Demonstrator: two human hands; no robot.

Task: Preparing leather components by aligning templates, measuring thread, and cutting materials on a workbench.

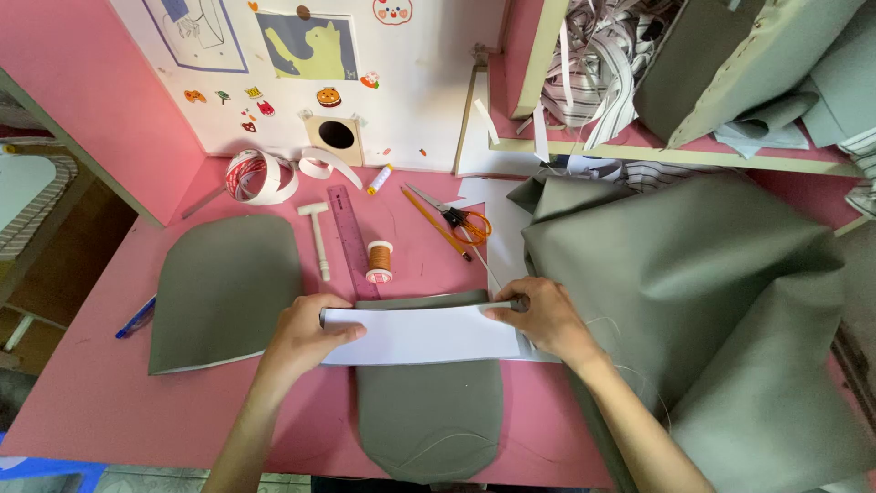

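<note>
Nearest you, a rounded grey fabric piece [429,415] lies flat on the pink table [100,402]. Across its upper edge sits a white paper strip [424,334]. Your left hand [301,336] pinches the strip's left end, thumb on top; your right hand [546,318] presses its fingers together on the right end. Left of you lies a 2nd grey cut piece [225,290]; right of you is a big heap of grey fabric [712,301]. Farther off are a purple ruler [352,240], an orange thread spool [379,261], a small white hammer [318,236] and orange-handled scissors [461,220].
</note>
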